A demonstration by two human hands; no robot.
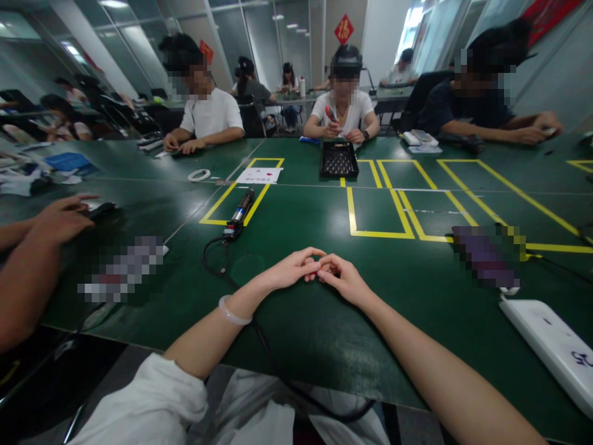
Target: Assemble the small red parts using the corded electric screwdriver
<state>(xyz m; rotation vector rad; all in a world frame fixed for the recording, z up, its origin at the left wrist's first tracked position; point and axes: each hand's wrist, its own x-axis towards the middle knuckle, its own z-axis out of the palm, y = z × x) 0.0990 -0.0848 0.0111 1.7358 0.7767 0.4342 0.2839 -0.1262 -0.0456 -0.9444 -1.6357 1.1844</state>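
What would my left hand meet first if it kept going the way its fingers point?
The left hand points rightward at the right hand; their fingertips already meet around a small red item, so that item and the right fingers come first.

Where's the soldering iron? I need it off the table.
In the head view, the soldering iron lies left of centre on the yellow tape line, beyond the left hand.

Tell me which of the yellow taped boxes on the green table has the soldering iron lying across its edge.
The leftmost yellow box, the one with the white paper card at its far end. The soldering iron lies over its near side; the boxes to the right hold no tool.
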